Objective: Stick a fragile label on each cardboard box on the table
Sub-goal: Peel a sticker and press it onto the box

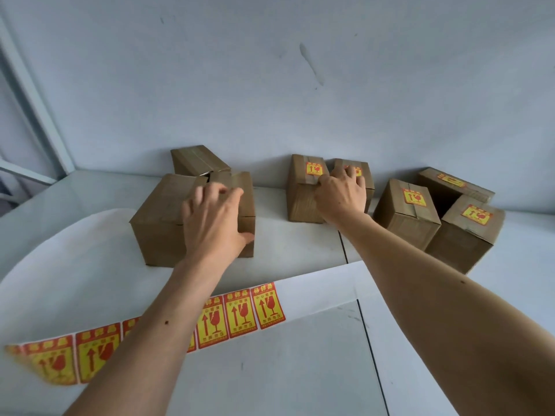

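Plainly the large unlabelled box [168,217] under the spread, unclenched left hand [214,219] looks light and stiff; hold its side walls. Just beside the right hand [341,196], whose flat fingers press a labelled box [354,175], stand more.

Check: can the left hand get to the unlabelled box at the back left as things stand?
Probably yes. The left hand rests on the big front box, and the rear box sits just behind it, its top uncovered. Only the front box lies between; reaching over looks feasible.
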Tool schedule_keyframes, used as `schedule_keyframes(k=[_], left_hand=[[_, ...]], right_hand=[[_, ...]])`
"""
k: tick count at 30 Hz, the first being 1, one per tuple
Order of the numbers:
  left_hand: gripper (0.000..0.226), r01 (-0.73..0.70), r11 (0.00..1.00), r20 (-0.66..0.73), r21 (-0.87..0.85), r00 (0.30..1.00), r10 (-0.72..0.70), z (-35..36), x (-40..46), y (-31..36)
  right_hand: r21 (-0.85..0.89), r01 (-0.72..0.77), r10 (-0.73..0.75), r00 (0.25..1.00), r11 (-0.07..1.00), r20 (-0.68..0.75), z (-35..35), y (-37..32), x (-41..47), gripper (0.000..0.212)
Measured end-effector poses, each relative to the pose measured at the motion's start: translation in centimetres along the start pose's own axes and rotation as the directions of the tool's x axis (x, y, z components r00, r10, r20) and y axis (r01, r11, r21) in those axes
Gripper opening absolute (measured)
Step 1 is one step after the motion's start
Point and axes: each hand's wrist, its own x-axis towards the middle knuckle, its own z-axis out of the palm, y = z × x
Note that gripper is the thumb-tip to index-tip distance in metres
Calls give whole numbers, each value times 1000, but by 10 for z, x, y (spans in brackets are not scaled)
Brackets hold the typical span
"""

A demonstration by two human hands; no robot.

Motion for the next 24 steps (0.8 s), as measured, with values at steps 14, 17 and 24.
schedule_keyframes(k=[14, 17, 24], left_hand=[[76, -60, 997, 100, 42, 993, 55, 6, -4, -2], [73, -43, 995, 125, -87, 991, 54, 4, -7, -1], [65, -68, 951, 75, -301, 993, 95, -2, -13, 11]], right_hand=[[653, -138, -133, 928, 745, 348, -32, -75, -48, 54], [717, -212, -128, 912, 664, 389, -36, -75, -57, 57], [762, -268, -28, 936, 590, 351, -39, -51, -79, 60]])
